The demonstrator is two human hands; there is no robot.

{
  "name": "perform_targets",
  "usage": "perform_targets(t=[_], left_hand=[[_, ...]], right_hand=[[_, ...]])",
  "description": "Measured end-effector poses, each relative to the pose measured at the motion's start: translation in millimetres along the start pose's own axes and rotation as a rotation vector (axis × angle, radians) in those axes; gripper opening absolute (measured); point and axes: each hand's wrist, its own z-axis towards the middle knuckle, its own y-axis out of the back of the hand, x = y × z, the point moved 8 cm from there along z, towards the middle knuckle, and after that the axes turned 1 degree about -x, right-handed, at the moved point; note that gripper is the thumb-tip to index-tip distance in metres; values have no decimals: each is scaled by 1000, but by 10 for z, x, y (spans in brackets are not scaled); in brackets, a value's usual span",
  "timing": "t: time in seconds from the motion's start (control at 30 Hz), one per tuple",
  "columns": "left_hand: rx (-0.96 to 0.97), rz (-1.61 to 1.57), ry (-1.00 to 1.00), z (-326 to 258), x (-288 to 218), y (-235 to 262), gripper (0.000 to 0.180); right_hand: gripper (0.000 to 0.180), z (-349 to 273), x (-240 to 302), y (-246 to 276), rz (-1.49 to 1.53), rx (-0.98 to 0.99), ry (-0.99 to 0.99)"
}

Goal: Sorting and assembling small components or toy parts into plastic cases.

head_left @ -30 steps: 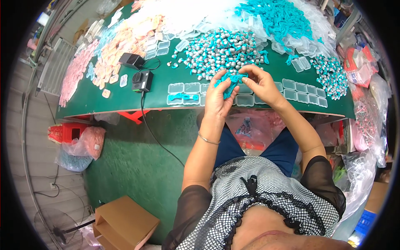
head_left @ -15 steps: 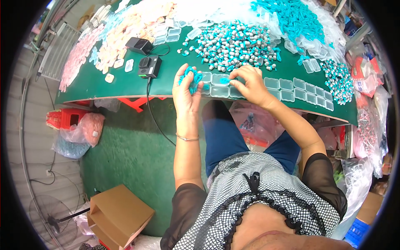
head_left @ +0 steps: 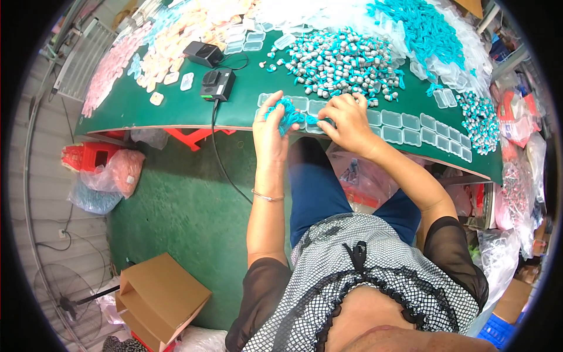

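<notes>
A loose bunch of teal cords (head_left: 287,116) sits in my left hand (head_left: 268,136), the fingers curled round it above the table's front edge. Close beside it, my right hand (head_left: 350,124) pinches the end of a teal strand that reaches out of the bunch. Beneath both hands runs a row of small clear plastic cases (head_left: 300,104), partly covered by the fingers. More of these open cases (head_left: 392,119) continue to the right along the edge. What lies in the cases under my right hand is hidden.
A heap of grey-and-teal small pieces (head_left: 343,61) lies beyond my hands, with a teal cord pile (head_left: 422,35) behind it. Two black boxy devices (head_left: 217,84) with a hanging cable stand at left. Peach and pink pieces (head_left: 170,50) cover the far left. A cardboard box (head_left: 167,296) is on the floor.
My right hand has moved left and closed in on the bunch, its fingers now on a strand. My left hand has shifted slightly right and turned. The view has moved a little.
</notes>
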Motion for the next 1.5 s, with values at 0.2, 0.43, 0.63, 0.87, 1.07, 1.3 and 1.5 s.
perform_targets(t=[0.2,0.43,0.63,0.87,1.07,1.3,1.5], left_hand=[[56,53,-5,14,38,4,35],[69,76,-2,0,70,-43,35],[88,82,23,-10,103,-91,35],[57,187,-19,-65,98,-191,29],[305,289,55,-100,197,-445,43],[391,480,92,-206,180,-650,42],[361,430,145,-125,280,-598,27]], right_hand=[[16,47,80,10,-2,3,66],[10,67,108,-63,-58,60,117],[8,61,110,-71,-73,75,143],[14,187,-40,250,198,-40,3],[20,311,-154,309,706,39,-115],[10,152,-359,101,1129,288,-360],[13,51,-539,134,1095,154,-417]])
